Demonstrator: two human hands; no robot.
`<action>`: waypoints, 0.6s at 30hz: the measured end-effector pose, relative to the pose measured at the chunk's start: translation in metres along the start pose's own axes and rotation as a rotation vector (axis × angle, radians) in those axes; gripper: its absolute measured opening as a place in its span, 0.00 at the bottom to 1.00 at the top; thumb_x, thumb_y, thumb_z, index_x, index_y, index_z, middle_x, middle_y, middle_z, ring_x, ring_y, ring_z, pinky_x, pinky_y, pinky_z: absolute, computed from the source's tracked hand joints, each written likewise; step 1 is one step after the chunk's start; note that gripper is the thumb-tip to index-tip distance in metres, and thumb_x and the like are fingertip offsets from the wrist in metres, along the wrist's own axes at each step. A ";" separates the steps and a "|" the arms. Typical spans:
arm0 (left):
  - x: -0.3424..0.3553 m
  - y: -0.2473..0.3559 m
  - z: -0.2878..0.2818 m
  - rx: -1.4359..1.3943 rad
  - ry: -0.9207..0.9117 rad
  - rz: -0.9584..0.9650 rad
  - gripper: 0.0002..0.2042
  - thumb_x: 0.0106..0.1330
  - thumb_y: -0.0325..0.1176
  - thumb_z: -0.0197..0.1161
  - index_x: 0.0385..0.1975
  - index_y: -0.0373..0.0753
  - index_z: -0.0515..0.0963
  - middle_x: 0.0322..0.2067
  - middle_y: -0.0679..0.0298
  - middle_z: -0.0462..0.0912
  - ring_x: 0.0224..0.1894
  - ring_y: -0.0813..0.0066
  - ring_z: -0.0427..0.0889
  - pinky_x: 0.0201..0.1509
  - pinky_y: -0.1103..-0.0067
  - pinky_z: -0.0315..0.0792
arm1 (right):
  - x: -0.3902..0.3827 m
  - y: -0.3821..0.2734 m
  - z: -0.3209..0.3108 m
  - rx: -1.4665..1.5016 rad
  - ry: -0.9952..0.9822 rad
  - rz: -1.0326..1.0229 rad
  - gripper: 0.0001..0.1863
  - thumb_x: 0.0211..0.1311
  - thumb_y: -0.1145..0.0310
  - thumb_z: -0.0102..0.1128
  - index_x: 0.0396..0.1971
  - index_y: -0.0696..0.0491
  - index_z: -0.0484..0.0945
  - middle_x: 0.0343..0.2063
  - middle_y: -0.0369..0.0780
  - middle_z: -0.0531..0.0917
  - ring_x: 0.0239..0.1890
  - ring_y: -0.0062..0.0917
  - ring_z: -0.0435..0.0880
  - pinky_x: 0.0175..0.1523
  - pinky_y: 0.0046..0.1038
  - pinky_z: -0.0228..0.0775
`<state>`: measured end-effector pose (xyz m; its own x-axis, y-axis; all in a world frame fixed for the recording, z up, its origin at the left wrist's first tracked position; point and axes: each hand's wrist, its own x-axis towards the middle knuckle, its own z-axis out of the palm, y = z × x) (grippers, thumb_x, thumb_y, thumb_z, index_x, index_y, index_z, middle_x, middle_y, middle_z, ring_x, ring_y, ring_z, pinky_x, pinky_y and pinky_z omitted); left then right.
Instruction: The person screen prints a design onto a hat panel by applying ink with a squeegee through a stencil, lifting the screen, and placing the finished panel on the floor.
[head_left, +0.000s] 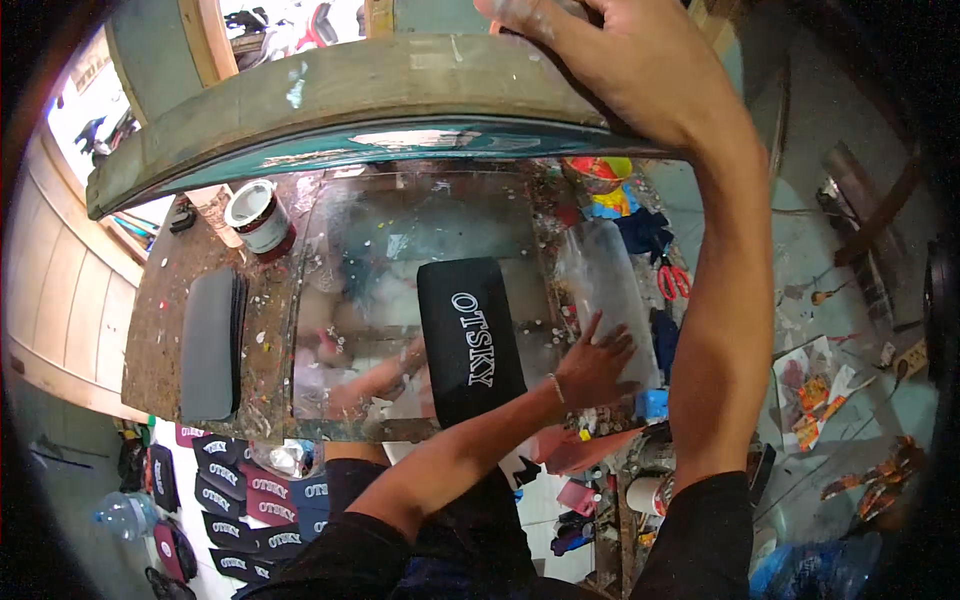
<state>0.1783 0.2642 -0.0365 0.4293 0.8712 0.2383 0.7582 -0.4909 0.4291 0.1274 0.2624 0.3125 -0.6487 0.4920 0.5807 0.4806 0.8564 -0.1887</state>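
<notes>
Raised at the frame's top, the right hand [620, 60] grips a worn wooden screen frame [350, 100]; the left hand [597, 362], fingers spread, presses a clear plastic sheet [605, 275] beside a black rectangular fabric panel [468, 340].

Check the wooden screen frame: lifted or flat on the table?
Lifted. The frame tilts up off the glass-topped table, its raised edge held by the right hand. The black case beneath lies exposed; the left hand rests beside it.

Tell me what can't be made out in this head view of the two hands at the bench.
- Right hand: fingertips cut off by the top edge, so its grip on the raised frame is unclear.
- Left hand: lies flat on a clear sheet; what lies beneath is hazy.
- Glass plate: smears and reflections hide what is under it.
- Scissors: too small for detail.
</notes>
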 end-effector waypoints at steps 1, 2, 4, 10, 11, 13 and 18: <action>-0.013 -0.009 -0.004 0.039 -0.039 -0.034 0.32 0.71 0.57 0.49 0.64 0.36 0.71 0.67 0.50 0.66 0.74 0.59 0.57 0.79 0.50 0.29 | -0.003 0.007 0.006 -0.020 0.073 -0.064 0.33 0.63 0.46 0.59 0.16 0.66 0.74 0.10 0.49 0.70 0.14 0.32 0.69 0.26 0.37 0.62; -0.027 -0.018 -0.012 0.081 -0.073 -0.064 0.30 0.71 0.56 0.50 0.61 0.36 0.74 0.64 0.50 0.72 0.72 0.59 0.63 0.79 0.50 0.29 | 0.001 0.005 0.006 -0.009 0.073 -0.055 0.33 0.63 0.46 0.59 0.16 0.66 0.74 0.10 0.49 0.70 0.14 0.32 0.69 0.26 0.37 0.62; -0.083 -0.043 -0.026 0.025 -0.023 -0.182 0.25 0.71 0.50 0.54 0.58 0.37 0.76 0.56 0.51 0.80 0.66 0.58 0.73 0.78 0.49 0.35 | 0.015 -0.006 0.006 -0.086 -0.038 0.160 0.33 0.63 0.48 0.58 0.14 0.66 0.73 0.09 0.48 0.69 0.13 0.32 0.68 0.25 0.38 0.61; -0.228 -0.088 -0.042 -0.020 0.259 -0.430 0.30 0.65 0.48 0.65 0.63 0.37 0.71 0.63 0.55 0.74 0.71 0.56 0.64 0.77 0.49 0.42 | -0.004 0.013 0.013 -0.038 0.139 -0.167 0.32 0.63 0.48 0.59 0.10 0.61 0.72 0.06 0.41 0.66 0.11 0.24 0.64 0.21 0.34 0.56; -0.238 -0.087 -0.043 0.056 0.295 -0.459 0.34 0.64 0.51 0.65 0.66 0.37 0.68 0.67 0.55 0.69 0.74 0.56 0.59 0.77 0.48 0.40 | -0.002 0.012 0.013 -0.082 0.143 -0.118 0.33 0.63 0.47 0.59 0.10 0.61 0.71 0.06 0.40 0.65 0.11 0.24 0.63 0.21 0.33 0.55; -0.251 -0.088 -0.038 0.117 0.250 -0.467 0.38 0.62 0.54 0.66 0.67 0.38 0.66 0.70 0.57 0.64 0.76 0.56 0.53 0.77 0.46 0.36 | -0.002 0.008 0.017 -0.128 0.143 -0.074 0.33 0.63 0.46 0.59 0.09 0.60 0.70 0.05 0.39 0.64 0.10 0.24 0.62 0.21 0.33 0.55; -0.254 -0.089 -0.029 0.205 0.120 -0.496 0.44 0.59 0.62 0.65 0.71 0.40 0.62 0.74 0.63 0.58 0.78 0.57 0.45 0.75 0.41 0.27 | 0.003 0.006 0.007 0.011 -0.050 0.087 0.34 0.63 0.44 0.61 0.08 0.57 0.70 0.05 0.32 0.62 0.12 0.18 0.59 0.20 0.29 0.48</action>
<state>-0.0124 0.0864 -0.1097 -0.0540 0.9866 0.1537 0.9404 -0.0015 0.3400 0.1245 0.2703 0.3073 -0.6336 0.5720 0.5210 0.5302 0.8114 -0.2461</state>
